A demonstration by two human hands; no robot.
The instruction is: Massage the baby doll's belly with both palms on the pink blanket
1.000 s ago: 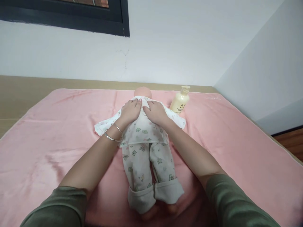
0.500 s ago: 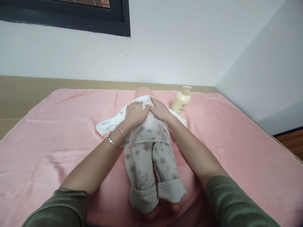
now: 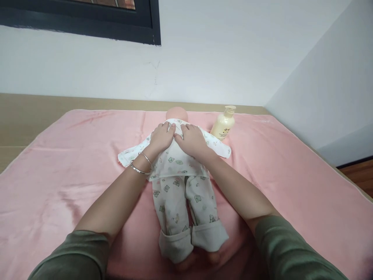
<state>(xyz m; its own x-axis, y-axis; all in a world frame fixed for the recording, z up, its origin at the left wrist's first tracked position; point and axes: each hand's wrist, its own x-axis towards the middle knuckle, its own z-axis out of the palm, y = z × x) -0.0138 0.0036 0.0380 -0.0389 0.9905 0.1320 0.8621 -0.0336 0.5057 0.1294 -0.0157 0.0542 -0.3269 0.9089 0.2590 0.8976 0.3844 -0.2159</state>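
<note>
A baby doll [image 3: 176, 113] lies stretched out with its smooth bare head away from me and its feet toward me. It wears a white printed top [image 3: 180, 165] and matching trousers [image 3: 175, 202] with thick turned-up cuffs. My left hand [image 3: 163, 137], with silver bangles [image 3: 141, 165] at the wrist, rests flat on the left of the doll's upper body. On the right of it lies my right hand [image 3: 192, 140], palm down with fingers extended. Both hands are open and press on the cloth; the thumbs are close together near the middle.
A pale yellow pump bottle [image 3: 223, 124] stands just beyond the doll's right-hand sleeve. Under everything spreads a pink sheet [image 3: 72, 175] on a wooden surface [image 3: 29, 116]. A white wall [image 3: 204, 54] and a dark window frame [image 3: 116, 27] are behind.
My left hand has slid slightly left and away from me. The right hand has shifted left and a little nearer, the thumbs have separated, and the top has moved slightly left.
</note>
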